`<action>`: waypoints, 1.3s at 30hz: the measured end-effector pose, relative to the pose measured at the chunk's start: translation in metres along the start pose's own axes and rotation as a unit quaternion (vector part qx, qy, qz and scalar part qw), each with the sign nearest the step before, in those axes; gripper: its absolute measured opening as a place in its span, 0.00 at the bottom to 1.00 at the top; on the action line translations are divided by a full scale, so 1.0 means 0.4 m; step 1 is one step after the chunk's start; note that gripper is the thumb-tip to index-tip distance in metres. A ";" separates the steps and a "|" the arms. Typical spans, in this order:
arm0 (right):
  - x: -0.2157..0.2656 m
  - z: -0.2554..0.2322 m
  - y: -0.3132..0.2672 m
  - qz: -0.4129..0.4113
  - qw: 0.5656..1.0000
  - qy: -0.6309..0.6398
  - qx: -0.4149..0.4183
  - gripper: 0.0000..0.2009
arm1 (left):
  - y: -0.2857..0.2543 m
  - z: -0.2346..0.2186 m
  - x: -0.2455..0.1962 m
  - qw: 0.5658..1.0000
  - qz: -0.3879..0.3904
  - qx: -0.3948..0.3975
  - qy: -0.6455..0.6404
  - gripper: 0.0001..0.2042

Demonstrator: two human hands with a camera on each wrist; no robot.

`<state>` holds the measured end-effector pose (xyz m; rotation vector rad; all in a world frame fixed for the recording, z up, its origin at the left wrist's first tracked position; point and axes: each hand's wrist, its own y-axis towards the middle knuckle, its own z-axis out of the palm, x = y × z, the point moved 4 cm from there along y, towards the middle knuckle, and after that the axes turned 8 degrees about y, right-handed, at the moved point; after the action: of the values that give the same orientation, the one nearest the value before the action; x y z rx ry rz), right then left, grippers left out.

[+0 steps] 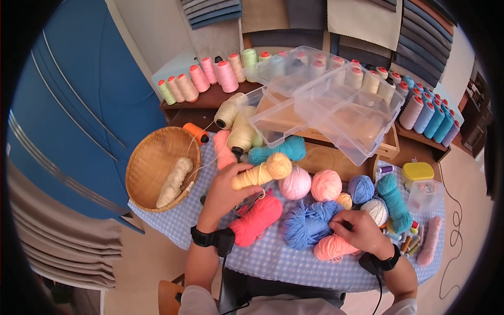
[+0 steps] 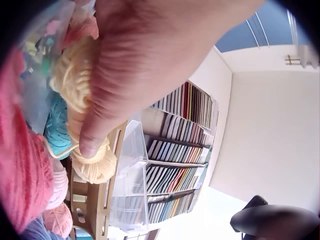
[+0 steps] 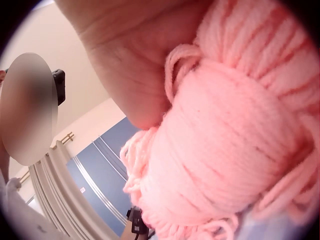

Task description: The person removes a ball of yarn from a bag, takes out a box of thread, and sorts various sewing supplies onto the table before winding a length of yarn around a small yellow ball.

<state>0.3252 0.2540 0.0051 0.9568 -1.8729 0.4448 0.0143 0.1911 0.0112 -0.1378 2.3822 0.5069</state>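
Note:
My left hand (image 1: 229,190) grips a pale yellow skein of yarn (image 1: 262,172) above the table, its rounded end pointing right. In the left wrist view the thumb presses along this yellow skein (image 2: 95,162). A coral-red skein (image 1: 256,220) lies just below that hand. My right hand (image 1: 362,231) is bent at the right edge of a blue yarn bundle (image 1: 310,223), with a peach-pink skein (image 1: 333,248) under it. In the right wrist view the pink skein (image 3: 215,145) fills the space beside the palm and hides the fingertips; I cannot tell whether they pinch any yarn.
A wicker basket (image 1: 137,181) with a cream skein stands at left. Clear plastic organiser boxes (image 1: 336,100) lie over a wooden stand behind the yarn. Thread cones (image 1: 227,77) line the back. Several yarn balls (image 1: 325,185), a teal skein (image 1: 395,205) and small spools crowd the right side.

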 end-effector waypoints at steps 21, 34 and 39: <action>0.015 0.022 -0.001 -0.087 0.989 -0.113 -0.046 0.05 | -0.017 -0.364 0.355 0.880 -0.358 0.147 0.274 0.38; 0.005 0.010 -0.003 -0.100 0.989 -0.101 -0.031 0.06 | 0.023 -0.374 0.154 0.967 -0.239 -0.074 0.044 0.26; 0.011 0.006 -0.004 -0.099 0.989 -0.110 -0.033 0.06 | -0.029 -0.189 -0.058 0.977 -0.001 0.188 0.096 0.32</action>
<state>0.3239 0.2495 0.0074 1.1724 -1.9504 0.1632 -0.0115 0.1498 0.0746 -0.0174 2.6191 0.0340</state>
